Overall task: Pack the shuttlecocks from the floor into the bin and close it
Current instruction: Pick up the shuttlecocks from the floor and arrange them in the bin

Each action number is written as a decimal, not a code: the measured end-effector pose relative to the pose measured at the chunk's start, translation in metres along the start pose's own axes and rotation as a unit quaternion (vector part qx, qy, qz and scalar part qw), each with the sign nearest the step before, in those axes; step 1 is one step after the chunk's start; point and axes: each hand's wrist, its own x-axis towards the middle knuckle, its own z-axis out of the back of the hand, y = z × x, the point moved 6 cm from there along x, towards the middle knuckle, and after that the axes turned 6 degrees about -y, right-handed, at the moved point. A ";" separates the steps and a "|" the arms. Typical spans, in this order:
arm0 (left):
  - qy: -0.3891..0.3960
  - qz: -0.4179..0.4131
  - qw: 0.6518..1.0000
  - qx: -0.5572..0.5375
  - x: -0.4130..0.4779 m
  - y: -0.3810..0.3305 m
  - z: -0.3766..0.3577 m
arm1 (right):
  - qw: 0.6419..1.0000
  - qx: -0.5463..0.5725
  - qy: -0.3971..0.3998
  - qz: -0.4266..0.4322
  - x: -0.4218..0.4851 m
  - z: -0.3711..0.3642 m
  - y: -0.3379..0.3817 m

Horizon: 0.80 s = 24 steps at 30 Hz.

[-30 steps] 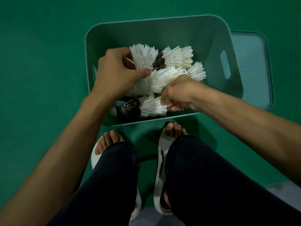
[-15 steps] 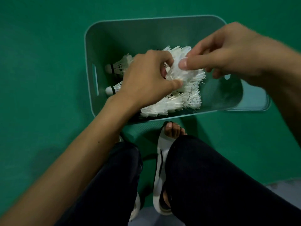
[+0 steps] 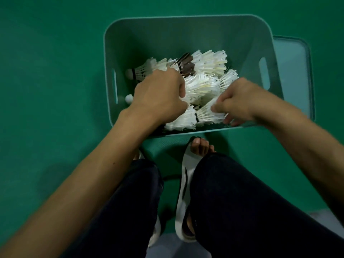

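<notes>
Nearly packed: white feathered shuttlecocks (image 3: 202, 86) are piling inside the teal plastic bin (image 3: 186, 30). Left hand (image 3: 160, 95) is curling into the pile, grip hidden; right hand (image 3: 240, 101) is pinching one shuttlecock. Flat teal lid (image 3: 296, 71), beyond right fingers, is awaiting closing.

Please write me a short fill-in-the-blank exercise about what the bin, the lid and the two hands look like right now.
1. The shuttlecocks lie inside the teal ____.
2. The lid lies flat on the floor on the bin's ____ side.
3. Among the white feathers, one shuttlecock has ____ feathers.
4. The left hand and right hand both reach ____ the bin.

Missing words: bin; right; dark; into
</notes>
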 end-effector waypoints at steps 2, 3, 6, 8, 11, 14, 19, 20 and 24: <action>0.016 -0.009 1.000 0.004 -0.002 -0.002 -0.004 | 0.998 0.056 0.036 0.006 0.007 -0.018 0.002; 0.026 -0.014 1.000 0.007 -0.002 -0.003 -0.006 | 0.994 0.088 0.063 -0.003 0.010 -0.028 0.003; 0.049 -0.032 0.998 0.031 -0.002 -0.006 -0.016 | 0.981 0.151 0.116 -0.042 0.017 -0.042 0.009; 0.054 -0.048 0.996 0.048 -0.002 -0.010 -0.021 | 0.979 0.154 0.125 -0.044 0.020 -0.041 0.010; 0.043 -0.057 0.995 0.065 0.000 -0.014 -0.024 | 0.991 0.076 0.105 -0.032 0.014 -0.024 0.012; 0.031 -0.060 0.995 0.066 -0.001 -0.014 -0.022 | 0.998 -0.032 -0.043 -0.014 0.014 0.022 0.008; 0.027 -0.054 0.996 0.065 0.000 -0.015 -0.019 | 0.963 -0.120 -0.240 0.019 0.026 0.056 0.014; 0.029 -0.052 0.996 0.065 0.000 -0.015 -0.019 | 0.969 -0.104 -0.222 0.005 0.031 0.047 0.013; 0.035 -0.048 0.996 0.063 -0.002 -0.015 -0.022 | 0.975 0.054 -0.216 -0.025 0.051 0.032 0.007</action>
